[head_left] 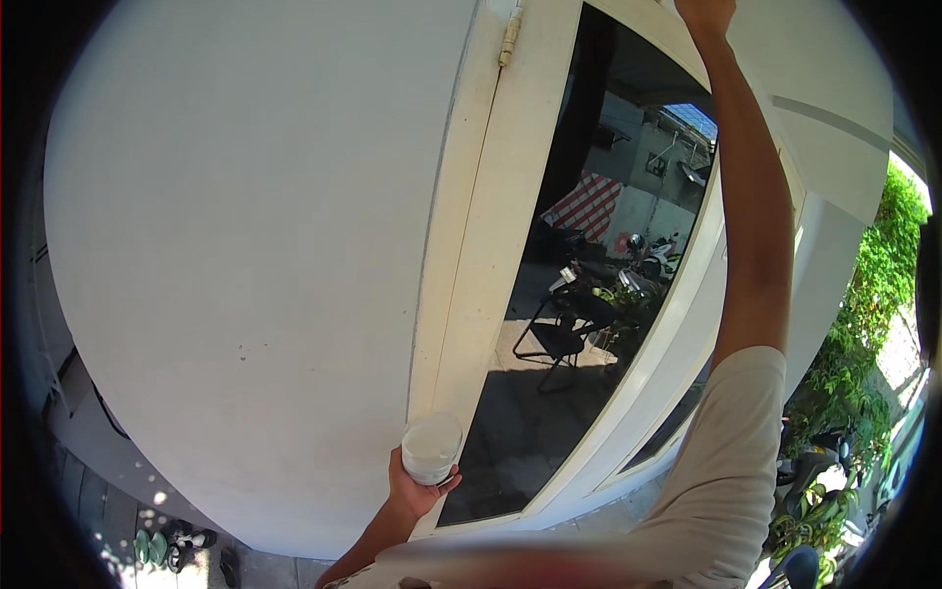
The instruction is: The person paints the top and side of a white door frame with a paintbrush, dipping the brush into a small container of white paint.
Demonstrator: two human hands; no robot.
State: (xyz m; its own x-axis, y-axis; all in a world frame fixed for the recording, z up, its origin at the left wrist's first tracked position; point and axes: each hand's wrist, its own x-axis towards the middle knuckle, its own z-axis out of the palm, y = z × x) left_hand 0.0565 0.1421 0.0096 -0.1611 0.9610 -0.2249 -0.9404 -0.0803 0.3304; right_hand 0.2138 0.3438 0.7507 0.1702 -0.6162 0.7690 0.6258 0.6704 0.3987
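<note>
My left hand (420,496) is wrapped round a white, round plastic tub (428,459) from below and the side. Pale white stuff shows in its top, too plain to tell what it is. The tub is in front of the lower part of a cream door frame (481,265), near the dark glass pane (491,442). High up, my right hand (706,14) reaches to the top of the frame on a stretched arm. The picture's upper edge cuts off its fingers, so their grip and anything in them are hidden.
A smooth white wall (245,216) fills the left side. A brass-coloured hinge (509,39) sits on the frame's upper left. The glass mirrors a chair and motorbikes. Green sandals (150,548) and other footwear lie on the floor at lower left. Leafy plants (854,334) stand at right.
</note>
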